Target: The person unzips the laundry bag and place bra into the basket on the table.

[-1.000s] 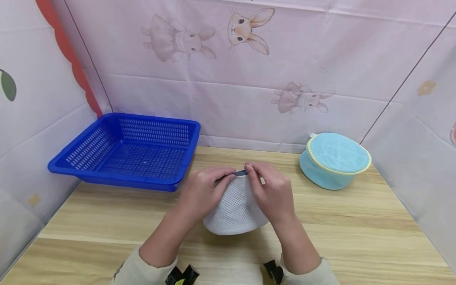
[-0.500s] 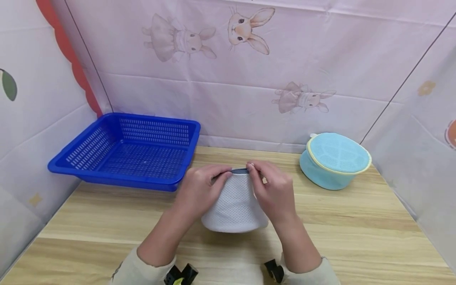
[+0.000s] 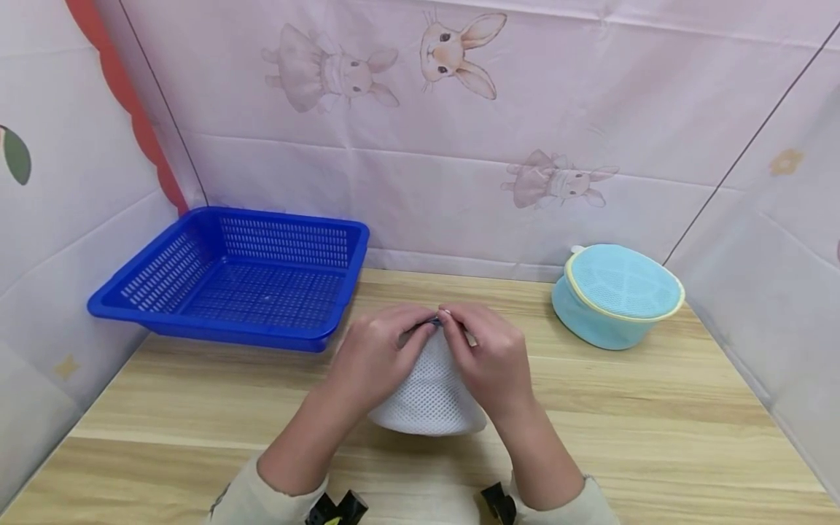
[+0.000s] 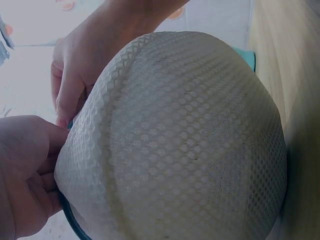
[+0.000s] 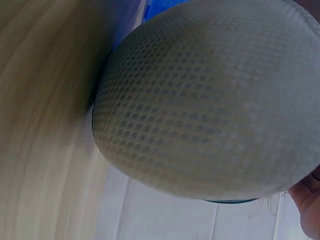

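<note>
We see a white mesh bag (image 3: 433,397) at six o'clock from the head view's middle; whether it touches the wooden table (image 3: 656,437) we cannot tell. At the bag's twelve o'clock, the left hand (image 3: 372,354) pinches its dark edge (image 3: 435,321), and the right hand (image 3: 494,354) pinches that edge just beside. From the bag, we find a blue basket (image 3: 230,332) at ten o'clock, a light-blue pouch (image 3: 617,292) at two o'clock
</note>
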`<state>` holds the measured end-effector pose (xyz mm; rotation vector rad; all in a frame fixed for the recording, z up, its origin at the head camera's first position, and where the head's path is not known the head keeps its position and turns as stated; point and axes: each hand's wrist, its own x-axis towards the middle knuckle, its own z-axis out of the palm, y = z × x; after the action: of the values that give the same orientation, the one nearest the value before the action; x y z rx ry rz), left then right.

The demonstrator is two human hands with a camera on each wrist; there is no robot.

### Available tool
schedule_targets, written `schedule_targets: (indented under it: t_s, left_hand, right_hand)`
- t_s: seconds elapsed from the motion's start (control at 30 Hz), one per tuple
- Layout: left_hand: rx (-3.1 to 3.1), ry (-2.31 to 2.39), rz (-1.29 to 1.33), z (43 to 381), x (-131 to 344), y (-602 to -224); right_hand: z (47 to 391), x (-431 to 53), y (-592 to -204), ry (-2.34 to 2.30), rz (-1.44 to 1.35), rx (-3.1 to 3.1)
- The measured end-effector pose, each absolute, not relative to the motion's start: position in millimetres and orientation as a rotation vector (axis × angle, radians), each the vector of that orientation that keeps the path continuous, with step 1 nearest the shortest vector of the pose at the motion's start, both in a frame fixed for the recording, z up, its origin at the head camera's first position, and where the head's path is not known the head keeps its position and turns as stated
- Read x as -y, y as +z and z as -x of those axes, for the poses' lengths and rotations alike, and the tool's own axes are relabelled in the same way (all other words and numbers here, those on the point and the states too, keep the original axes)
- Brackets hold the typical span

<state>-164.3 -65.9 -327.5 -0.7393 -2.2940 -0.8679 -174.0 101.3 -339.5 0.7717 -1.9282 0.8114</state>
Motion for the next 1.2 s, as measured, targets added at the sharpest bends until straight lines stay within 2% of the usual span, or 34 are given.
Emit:
schedule_targets:
  t_s: [1.2]
  left_hand:
    - [2.226,-0.945,0.721,170,74,-326]
  right_hand:
    - [182,-114,-341,0.905,-0.634,2.001]
